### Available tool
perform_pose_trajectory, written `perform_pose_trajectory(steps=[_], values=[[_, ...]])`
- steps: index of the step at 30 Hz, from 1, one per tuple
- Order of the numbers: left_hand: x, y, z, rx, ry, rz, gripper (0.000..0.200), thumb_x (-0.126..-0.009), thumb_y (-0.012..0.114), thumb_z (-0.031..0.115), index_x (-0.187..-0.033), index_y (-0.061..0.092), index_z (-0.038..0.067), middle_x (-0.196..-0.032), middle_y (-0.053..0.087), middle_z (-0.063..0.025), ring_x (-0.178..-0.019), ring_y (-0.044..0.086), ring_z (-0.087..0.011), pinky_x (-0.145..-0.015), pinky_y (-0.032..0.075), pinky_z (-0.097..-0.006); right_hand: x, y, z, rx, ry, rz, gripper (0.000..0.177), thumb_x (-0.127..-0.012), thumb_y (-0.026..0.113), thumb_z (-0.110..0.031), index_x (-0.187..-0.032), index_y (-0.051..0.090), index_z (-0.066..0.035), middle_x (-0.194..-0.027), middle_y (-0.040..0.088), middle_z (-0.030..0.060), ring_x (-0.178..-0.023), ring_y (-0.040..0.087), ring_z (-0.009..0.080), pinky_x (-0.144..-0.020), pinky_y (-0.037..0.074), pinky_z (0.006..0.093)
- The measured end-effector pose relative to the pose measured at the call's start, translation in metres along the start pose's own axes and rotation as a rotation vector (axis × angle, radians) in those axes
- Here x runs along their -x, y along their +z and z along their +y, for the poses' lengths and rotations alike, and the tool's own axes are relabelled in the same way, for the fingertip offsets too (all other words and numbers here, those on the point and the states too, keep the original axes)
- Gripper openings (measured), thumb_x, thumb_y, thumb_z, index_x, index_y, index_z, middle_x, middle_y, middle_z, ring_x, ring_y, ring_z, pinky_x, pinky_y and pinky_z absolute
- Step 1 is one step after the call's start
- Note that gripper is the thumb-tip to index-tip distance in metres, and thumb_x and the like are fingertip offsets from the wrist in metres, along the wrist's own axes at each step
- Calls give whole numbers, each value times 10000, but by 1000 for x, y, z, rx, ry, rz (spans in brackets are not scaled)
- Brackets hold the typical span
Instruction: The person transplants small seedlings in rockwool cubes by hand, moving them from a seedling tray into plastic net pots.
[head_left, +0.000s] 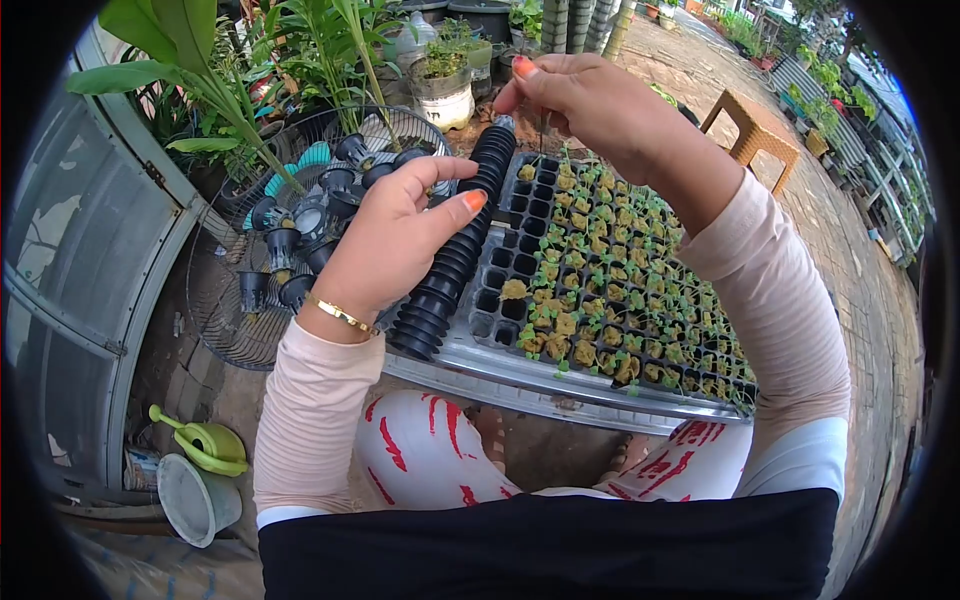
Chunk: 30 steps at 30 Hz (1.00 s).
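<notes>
Left hand (395, 235) grasps a long stack of black ribbed plastic cups (455, 255), slanting over the left edge of the black plastic seedling tray (497, 300), where cells sit unfilled. Right hand (590, 105), above the far corner, pinches a thin dark strand (545, 128), too small to identify. A round wire basket (225, 300) crowds the left.

Pot stack (450, 270) btwn fan guard (215, 320) at L, seedling tray (520, 372) at R
</notes>
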<state>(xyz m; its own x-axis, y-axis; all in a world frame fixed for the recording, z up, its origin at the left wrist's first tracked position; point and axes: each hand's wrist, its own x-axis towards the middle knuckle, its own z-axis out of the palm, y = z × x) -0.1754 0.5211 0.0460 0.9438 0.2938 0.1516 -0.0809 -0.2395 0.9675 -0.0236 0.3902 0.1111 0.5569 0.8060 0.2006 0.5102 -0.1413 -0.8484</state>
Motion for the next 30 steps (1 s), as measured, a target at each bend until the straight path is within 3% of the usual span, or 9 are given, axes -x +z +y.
perform_pose_trajectory(steps=[2,5,9,14,16,17,30], values=[[6,7,-11,-294,267,-30,303,-776,655,140,-1048,606,15,-1171,518,-237,-1171,461,-293,-970,347,-354,20,-12,3,219,-80,7,357,-935,460,-321,-861,641,-23,-744,568,11,-672,458,77,-638,386,213],[20,19,-11,-566,261,-44,312,-716,696,135,-1013,633,66,-1314,400,-271,-1282,291,-430,-1036,263,-435,47,-17,0,212,-36,-7,326,-933,471,-308,-870,635,-33,-768,580,5,-675,461,77,-639,386,216],[23,33,-17,-727,198,-45,331,-645,721,49,-967,658,96,-1377,357,-220,-1342,170,-409,-1064,201,-447,61,-18,16,190,-17,-4,221,-897,533,-202,-890,624,-1,-771,606,24,-720,525,77,-657,426,230],[24,40,-29,-803,174,-29,281,-640,730,63,-914,677,96,-1379,349,-229,-1338,176,-418,-1068,193,-446,67,-9,16,238,28,-78,187,-869,573,-170,-879,622,10,-729,605,23,-673,531,84,-627,441,248],[24,41,-33,-810,171,-17,249,-652,722,70,-896,682,97,-1372,356,-233,-1332,187,-423,-1067,197,-440,63,-1,29,132,-83,-42,175,-812,617,-137,-818,640,36,-678,616,129,-612,565,193,-601,460,329],[24,43,-35,-811,170,-19,249,-652,722,70,-896,682,97,-1372,356,-233,-1332,187,-423,-1067,197,-440,63,-1,33,162,-44,-88,167,-836,623,-139,-840,627,28,-728,618,43,-654,515,88,-612,436,265],[25,44,-45,-820,241,78,122,-722,663,68,-844,663,60,-1334,393,-250,-1299,244,-451,-1054,216,-443,64,3,34,140,22,-183,174,-846,609,-139,-856,624,34,-737,623,43,-693,542,90,-657,453,260]])
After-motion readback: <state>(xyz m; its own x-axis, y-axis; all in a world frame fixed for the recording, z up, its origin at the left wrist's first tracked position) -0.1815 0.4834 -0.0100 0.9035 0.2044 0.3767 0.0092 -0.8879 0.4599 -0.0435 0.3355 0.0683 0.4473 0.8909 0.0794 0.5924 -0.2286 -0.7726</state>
